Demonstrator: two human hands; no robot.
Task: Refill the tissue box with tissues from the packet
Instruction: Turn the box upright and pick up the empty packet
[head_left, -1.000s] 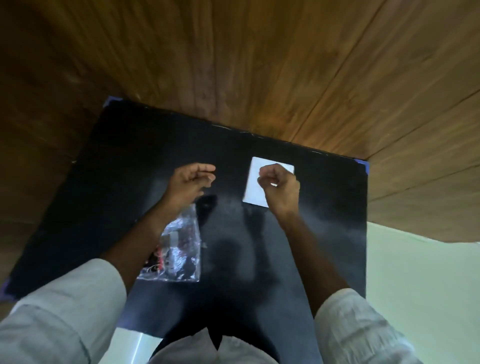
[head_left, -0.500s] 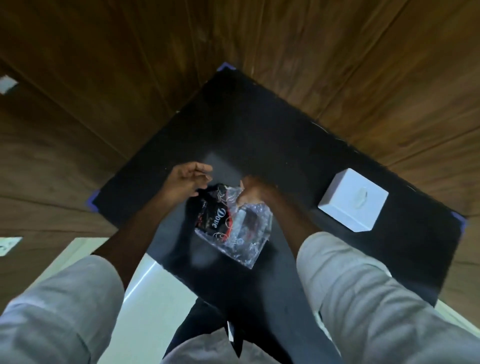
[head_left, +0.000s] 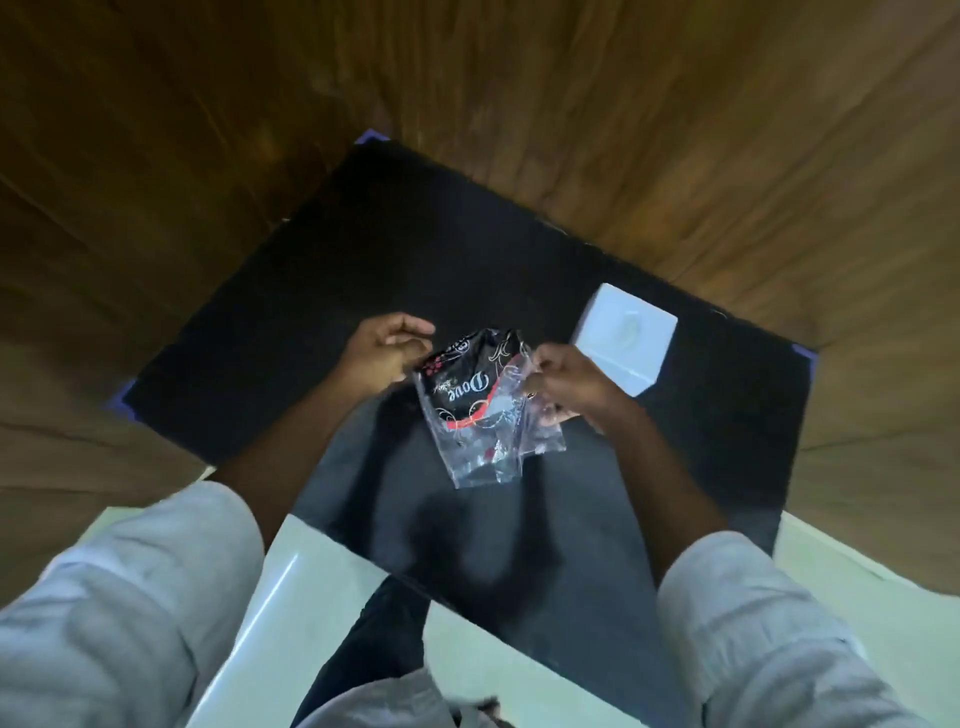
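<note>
A clear plastic tissue packet (head_left: 475, 410) with black and red "Dove" print hangs above the black table (head_left: 467, 249), held between both hands. My left hand (head_left: 382, 351) pinches its upper left corner. My right hand (head_left: 563, 384) grips its right edge, fingers closed on the plastic. The packet looks mostly see-through and flat; I cannot tell what is inside. A white square tissue box (head_left: 623, 338) with an oval slot on top stands on the table just right of my right hand.
The black table top has purple tape at its corners (head_left: 371, 137) and sits against wood-panelled walls (head_left: 675, 130). A pale green floor (head_left: 311, 587) shows below the near edge, with my dark trousers (head_left: 379, 639) under the table.
My hands left the white box and took hold of the packet, lifting it off the table. The view swung left, so the box now sits on the right.
</note>
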